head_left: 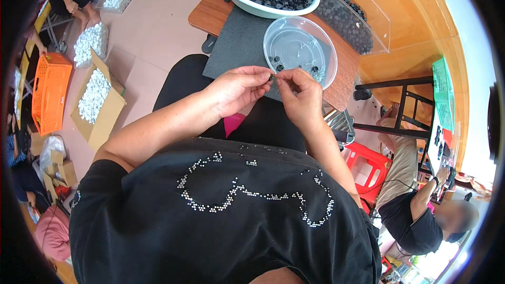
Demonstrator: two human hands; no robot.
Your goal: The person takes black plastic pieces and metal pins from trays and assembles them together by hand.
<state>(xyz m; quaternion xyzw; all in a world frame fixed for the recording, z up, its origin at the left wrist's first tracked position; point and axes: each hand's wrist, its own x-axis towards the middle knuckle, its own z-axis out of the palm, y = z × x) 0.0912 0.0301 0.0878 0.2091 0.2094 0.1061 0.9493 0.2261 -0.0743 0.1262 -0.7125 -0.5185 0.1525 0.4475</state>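
Our left hand (238,90) clamped a small black plastic-looking piece (271,78); our right hand (303,94), fingertips together, was just right of it.

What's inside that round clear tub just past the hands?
Inside the clear tub are a few small black parts and thin pale bits. The right hand covers part of the near side; anything behind it can't be seen.
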